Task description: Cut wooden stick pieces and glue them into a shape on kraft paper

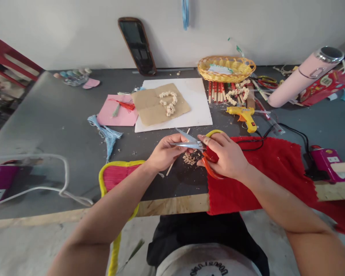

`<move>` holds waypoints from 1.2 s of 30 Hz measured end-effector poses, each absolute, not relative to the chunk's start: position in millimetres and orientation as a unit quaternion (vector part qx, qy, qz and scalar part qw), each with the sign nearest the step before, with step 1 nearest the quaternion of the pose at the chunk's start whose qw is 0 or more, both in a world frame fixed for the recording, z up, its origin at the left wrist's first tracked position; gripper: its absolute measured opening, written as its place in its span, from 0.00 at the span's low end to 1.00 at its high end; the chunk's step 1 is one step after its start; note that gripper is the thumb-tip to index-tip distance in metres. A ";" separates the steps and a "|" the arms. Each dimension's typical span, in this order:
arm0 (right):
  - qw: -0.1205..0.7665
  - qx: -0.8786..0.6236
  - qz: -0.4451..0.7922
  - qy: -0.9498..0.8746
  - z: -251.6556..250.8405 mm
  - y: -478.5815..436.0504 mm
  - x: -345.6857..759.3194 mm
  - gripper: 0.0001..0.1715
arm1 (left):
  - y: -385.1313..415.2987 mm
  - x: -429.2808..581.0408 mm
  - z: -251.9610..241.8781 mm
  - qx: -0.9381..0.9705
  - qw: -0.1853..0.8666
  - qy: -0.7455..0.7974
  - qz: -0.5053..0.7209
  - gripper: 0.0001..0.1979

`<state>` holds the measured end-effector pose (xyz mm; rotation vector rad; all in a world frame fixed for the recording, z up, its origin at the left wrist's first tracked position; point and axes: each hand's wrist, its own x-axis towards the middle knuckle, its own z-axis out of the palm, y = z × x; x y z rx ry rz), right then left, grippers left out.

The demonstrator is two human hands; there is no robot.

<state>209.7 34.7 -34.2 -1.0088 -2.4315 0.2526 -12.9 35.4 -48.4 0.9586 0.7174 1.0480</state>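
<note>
My right hand (227, 157) grips a pair of scissors (191, 144) with yellow and orange-red handles. Their blades are parted and point left. My left hand (166, 151) is closed in a pinch at the lower blade; whatever lies between its fingertips is hidden. A thin pale stick (170, 168) shows below that hand, and a similar end appears above the blades; I cannot tell whether it is held. Beneath the scissors, small cut wooden bits (189, 158) form a loose pile on the dark tabletop (60, 134).
Brown paper (149, 109) bearing a curved row of pale pieces (170, 100) lies on a white board (201, 111). A glue gun (244, 117), wicker basket (226, 69) and pink flask (301, 80) stand rightward. Red cloth (264, 168) lies under my right forearm; a blue tassel (106, 134) sits left.
</note>
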 end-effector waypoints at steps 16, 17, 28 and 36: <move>0.259 -0.389 0.133 -0.874 -32.0 34.7 210.7 0.36 | 35.6 -10.6 -43.8 0.466 0.669 0.325 0.479 0.08; 0.259 -0.384 0.134 -0.876 -31.2 35.0 210.6 0.37 | 36.1 -11.0 -44.4 0.477 0.659 0.325 0.482 0.08; 0.232 -0.395 0.124 -0.880 -31.9 34.5 210.6 0.35 | 39.2 -14.3 -38.0 0.593 0.518 0.396 0.472 0.10; 0.223 -0.403 0.102 -0.882 -32.0 35.3 211.6 0.37 | 39.1 -15.2 -50.9 0.510 0.586 0.383 0.500 0.09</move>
